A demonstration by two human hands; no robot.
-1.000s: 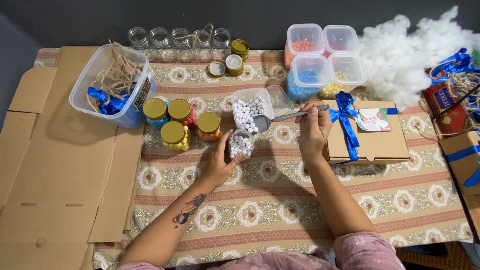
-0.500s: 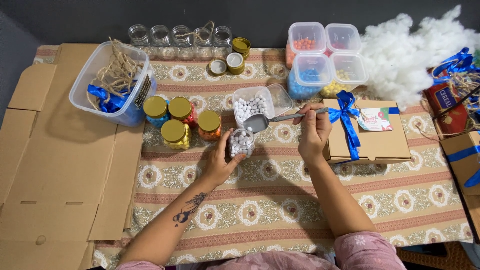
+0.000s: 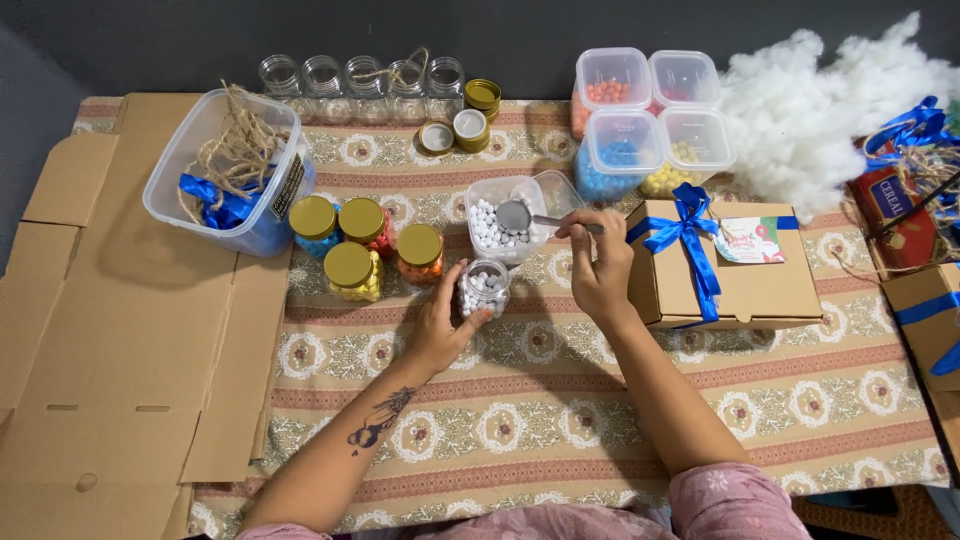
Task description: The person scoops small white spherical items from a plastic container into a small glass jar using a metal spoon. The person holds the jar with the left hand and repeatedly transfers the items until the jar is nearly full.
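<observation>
The left hand (image 3: 440, 325) gripped a small glass jar (image 3: 484, 288) of white beads on the counter (image 3: 560, 400). The right hand (image 3: 598, 262) pinched a metal scoop (image 3: 515, 216) over the clear tub (image 3: 505, 215), beside a brown box (image 3: 735, 285) with blue ribbon (image 3: 690, 240) and a pale tag (image 3: 750, 240).

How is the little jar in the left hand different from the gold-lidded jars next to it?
The small glass jar, steadied by the left hand, is open with no lid, while the four gold-lidded jars are capped. It holds white beads; they hold blue, red, yellow and orange ones. It is only partly filled, with the spoon in the right hand over the white-bead tub. All stand upright on the patterned cloth.
</observation>
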